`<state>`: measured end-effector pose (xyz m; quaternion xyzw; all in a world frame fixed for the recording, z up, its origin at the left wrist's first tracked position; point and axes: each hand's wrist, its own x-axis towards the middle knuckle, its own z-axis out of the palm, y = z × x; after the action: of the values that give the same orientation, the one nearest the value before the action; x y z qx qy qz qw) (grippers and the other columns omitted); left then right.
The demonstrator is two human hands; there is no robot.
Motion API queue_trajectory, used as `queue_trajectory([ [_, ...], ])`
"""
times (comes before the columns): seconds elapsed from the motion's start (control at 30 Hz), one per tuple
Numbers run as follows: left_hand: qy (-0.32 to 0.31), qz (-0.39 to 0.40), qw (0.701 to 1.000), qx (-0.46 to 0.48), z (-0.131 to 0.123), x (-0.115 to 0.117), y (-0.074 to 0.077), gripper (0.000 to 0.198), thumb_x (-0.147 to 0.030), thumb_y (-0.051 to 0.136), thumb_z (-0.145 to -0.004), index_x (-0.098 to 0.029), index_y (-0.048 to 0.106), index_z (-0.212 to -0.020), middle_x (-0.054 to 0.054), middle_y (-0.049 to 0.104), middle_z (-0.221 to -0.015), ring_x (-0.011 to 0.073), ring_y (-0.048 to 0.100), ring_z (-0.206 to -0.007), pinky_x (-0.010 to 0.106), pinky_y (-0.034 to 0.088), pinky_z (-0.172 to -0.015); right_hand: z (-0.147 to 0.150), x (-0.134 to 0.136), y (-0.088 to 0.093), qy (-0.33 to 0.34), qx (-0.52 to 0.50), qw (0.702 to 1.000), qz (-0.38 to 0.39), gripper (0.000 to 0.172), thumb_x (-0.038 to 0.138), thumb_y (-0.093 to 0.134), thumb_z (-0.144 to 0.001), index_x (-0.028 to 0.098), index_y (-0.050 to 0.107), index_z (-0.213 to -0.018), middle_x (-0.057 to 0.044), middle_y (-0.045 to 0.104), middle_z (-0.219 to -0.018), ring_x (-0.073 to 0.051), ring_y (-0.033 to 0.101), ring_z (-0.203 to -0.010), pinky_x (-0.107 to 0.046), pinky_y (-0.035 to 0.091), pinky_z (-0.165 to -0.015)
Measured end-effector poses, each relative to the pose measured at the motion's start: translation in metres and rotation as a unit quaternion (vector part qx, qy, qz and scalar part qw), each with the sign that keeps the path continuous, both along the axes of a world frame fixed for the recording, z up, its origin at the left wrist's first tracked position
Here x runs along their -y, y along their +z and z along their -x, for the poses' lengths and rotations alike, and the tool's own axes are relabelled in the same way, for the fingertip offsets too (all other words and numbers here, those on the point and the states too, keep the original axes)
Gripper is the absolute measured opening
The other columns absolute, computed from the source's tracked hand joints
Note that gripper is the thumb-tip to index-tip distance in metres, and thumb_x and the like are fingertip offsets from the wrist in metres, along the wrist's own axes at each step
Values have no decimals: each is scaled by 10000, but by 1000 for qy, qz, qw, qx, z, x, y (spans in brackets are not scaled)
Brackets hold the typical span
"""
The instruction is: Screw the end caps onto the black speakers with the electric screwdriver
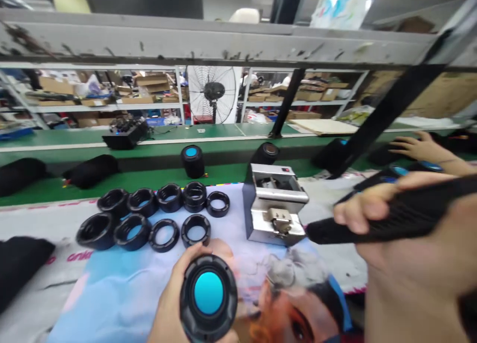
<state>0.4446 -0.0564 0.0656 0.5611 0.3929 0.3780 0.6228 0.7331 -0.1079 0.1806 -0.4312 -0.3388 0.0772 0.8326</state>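
Observation:
My left hand grips a round black speaker with a bright blue disc facing up in its end; its lower part is hidden. On the right, my right hand is wrapped round a black electric screwdriver, blurred and pointing left. The tool's front end is beside a silver screw feeder on the bench. Left of the feeder, several black rings lie in two rows on a printed cloth.
A green conveyor belt runs behind the cloth, bearing an upright black speaker and dark fabric-like pieces. Another person's hand reaches in from the right. A slanted black post and an overhead beam cross the view.

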Motion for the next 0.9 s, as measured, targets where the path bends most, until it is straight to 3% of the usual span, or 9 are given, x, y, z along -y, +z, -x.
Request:
queue_trajectory([
  [0.07,-66,-4,998,0,-24,-5,4,1020,-386,979,-550,-255,530,-1457,136,640,-1516,378,679,-1336,459,542,-1168,4,-17,4,13,1,1000,-18,614,752,1042,-628,246,743,-805,16,581,-514,-183,475,-364,-296,445,-365],
  [0.17,-99,-55,993,-27,-50,-11,7,915,-297,955,-500,-227,600,-1340,165,613,-1535,429,567,-1470,513,403,-1297,3,-39,-3,41,17,999,-8,636,780,1002,-703,224,710,-801,19,588,-536,-164,499,-363,-267,446,-361],
  [0.23,-107,-34,994,-12,-58,-13,11,904,-272,938,-505,-239,578,-1334,158,654,-1496,395,667,-1366,466,542,-1178,-1,-47,-12,62,23,998,6,641,785,970,-755,216,677,-779,17,590,-543,-170,520,-361,-269,445,-356],
  [0.3,-127,24,991,16,-61,-12,17,910,-226,912,-524,-259,527,-1347,124,769,-1315,328,801,-1116,390,656,-975,-4,-51,-20,76,27,996,22,634,782,924,-825,206,665,-769,14,591,-547,-170,536,-363,-265,440,-358],
  [0.37,-150,83,984,41,-63,-11,23,922,-177,904,-525,-275,488,-1341,51,832,-1052,288,842,-893,357,686,-861,-6,-53,-26,79,32,996,30,610,740,908,-875,197,659,-751,16,590,-551,-158,542,-368,-253,441,-368],
  [0.43,-156,105,981,52,-63,-10,27,939,-140,910,-516,-283,471,-1333,11,832,-937,280,847,-836,348,690,-848,-5,-53,-29,79,39,996,34,586,697,916,-889,193,657,-738,18,590,-551,-153,544,-368,-247,433,-368],
  [0.67,-167,101,980,45,-63,-13,28,952,-168,923,-530,-282,452,-1348,26,815,-1001,301,838,-899,371,680,-861,2,-50,-21,100,24,993,57,596,697,946,-838,194,651,-712,9,584,-528,-161,519,-341,-255,424,-344],
  [0.8,-154,45,987,-9,-59,-17,24,974,-195,928,-507,-269,492,-1374,68,736,-1257,302,768,-1078,355,619,-951,7,-47,-8,119,21,991,63,614,750,964,-791,200,692,-757,7,586,-523,-166,518,-335,-253,415,-338],
  [0.9,-153,47,987,-9,-56,-18,17,982,-238,951,-509,-247,514,-1389,115,639,-1474,309,712,-1203,345,579,-1034,10,-45,3,99,12,994,40,630,780,1000,-711,225,704,-754,20,585,-528,-166,506,-340,-262,423,-345],
])
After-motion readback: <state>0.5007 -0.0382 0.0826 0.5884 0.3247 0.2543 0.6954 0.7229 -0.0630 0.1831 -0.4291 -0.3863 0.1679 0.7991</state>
